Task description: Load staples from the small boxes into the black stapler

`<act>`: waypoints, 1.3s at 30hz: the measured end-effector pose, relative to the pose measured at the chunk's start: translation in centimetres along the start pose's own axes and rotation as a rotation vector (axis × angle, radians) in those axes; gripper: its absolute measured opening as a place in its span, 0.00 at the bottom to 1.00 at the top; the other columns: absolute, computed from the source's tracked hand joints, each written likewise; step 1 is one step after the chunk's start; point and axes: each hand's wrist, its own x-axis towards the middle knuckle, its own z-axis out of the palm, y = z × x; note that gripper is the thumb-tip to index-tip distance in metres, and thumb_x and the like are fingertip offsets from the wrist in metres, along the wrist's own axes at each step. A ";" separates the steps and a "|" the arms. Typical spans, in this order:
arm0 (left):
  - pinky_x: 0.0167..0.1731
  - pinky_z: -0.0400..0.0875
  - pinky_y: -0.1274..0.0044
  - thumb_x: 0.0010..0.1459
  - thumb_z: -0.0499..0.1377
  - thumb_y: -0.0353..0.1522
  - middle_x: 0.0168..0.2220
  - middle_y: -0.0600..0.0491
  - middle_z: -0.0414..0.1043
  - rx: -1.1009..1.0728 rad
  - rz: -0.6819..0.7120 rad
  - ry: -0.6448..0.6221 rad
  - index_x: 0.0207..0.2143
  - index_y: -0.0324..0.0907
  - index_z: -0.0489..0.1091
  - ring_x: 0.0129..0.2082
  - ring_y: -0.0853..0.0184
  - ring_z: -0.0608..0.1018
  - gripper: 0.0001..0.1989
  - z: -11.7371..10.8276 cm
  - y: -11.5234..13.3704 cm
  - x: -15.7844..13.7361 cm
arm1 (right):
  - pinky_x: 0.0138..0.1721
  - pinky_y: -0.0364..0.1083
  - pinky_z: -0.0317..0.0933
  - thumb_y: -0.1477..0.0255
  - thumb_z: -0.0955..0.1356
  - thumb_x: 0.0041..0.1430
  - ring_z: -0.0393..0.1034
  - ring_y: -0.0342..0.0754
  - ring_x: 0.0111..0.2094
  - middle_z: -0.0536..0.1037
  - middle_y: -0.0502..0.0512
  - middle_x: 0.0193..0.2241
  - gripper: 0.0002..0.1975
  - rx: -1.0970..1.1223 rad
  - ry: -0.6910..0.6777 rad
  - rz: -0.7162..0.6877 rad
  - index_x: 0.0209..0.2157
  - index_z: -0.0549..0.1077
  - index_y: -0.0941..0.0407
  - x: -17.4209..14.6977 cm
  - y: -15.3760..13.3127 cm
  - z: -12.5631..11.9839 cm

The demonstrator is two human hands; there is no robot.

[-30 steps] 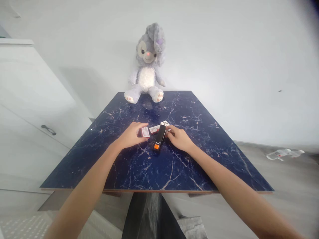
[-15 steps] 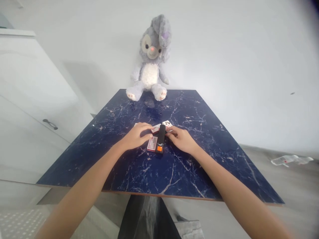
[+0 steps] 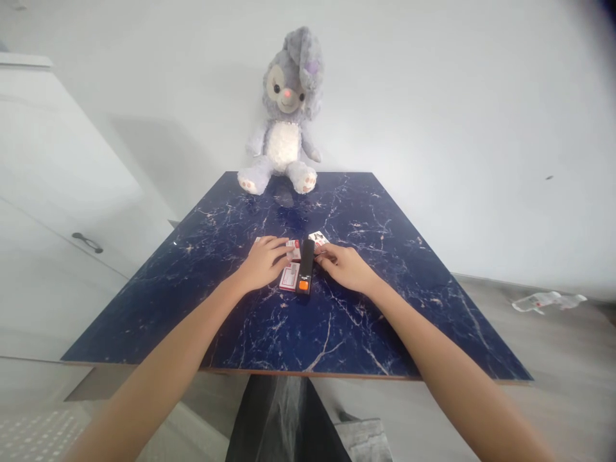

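A slim black object with an orange patch on its near end lies lengthwise on the table between my hands; its kind is unclear. My left hand has its fingers apart, with the tips touching a small red-and-white box. Below that, a second red-and-white box lies flat against the black object's left side. Over on the right, my right hand has its fingers curled and pressed together at the near edge of a white printed box. Part of another pale item shows behind my left fingers.
A large grey plush rabbit sits at the far edge of the blue marbled table, against the wall. To the left stands a white cabinet. A clear plastic piece lies on the floor at right.
The upper red-and-white box has turned straighter and shifted slightly left of the black object. My left fingers have drawn back a little from it. The whole view has shifted slightly.
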 end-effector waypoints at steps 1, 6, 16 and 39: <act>0.60 0.57 0.55 0.69 0.49 0.40 0.61 0.50 0.69 0.016 -0.010 -0.007 0.56 0.49 0.74 0.61 0.53 0.65 0.20 0.2 -0.4 0.0 | 0.40 0.44 0.66 0.74 0.64 0.64 0.77 0.47 0.34 0.83 0.49 0.36 0.11 -0.005 -0.002 -0.002 0.44 0.76 0.50 0.0 0.0 0.0; 0.61 0.54 0.51 0.68 0.50 0.45 0.61 0.50 0.70 0.050 -0.114 -0.016 0.54 0.50 0.75 0.64 0.48 0.63 0.21 0.1 -2.4 0.0 | 0.39 0.44 0.65 0.73 0.64 0.64 0.76 0.46 0.34 0.82 0.49 0.35 0.10 -0.025 -0.016 -0.008 0.42 0.77 0.51 -0.1 0.0 -0.1; 0.59 0.62 0.58 0.55 0.64 0.49 0.54 0.46 0.74 -0.155 -0.140 0.050 0.53 0.46 0.73 0.58 0.51 0.70 0.27 -1.9 -1.4 -0.4 | 0.41 0.44 0.65 0.73 0.64 0.64 0.76 0.47 0.36 0.82 0.49 0.37 0.10 -0.025 -0.019 -0.051 0.42 0.77 0.51 -0.2 0.0 -0.2; 0.65 0.52 0.54 0.58 0.61 0.44 0.68 0.42 0.56 -0.009 -0.151 -0.007 0.65 0.45 0.61 0.68 0.46 0.57 0.35 -5.2 -3.2 -1.6 | 0.47 0.46 0.67 0.77 0.65 0.61 0.77 0.47 0.39 0.83 0.50 0.40 0.14 0.019 -0.065 -0.068 0.45 0.78 0.51 0.0 0.6 -0.4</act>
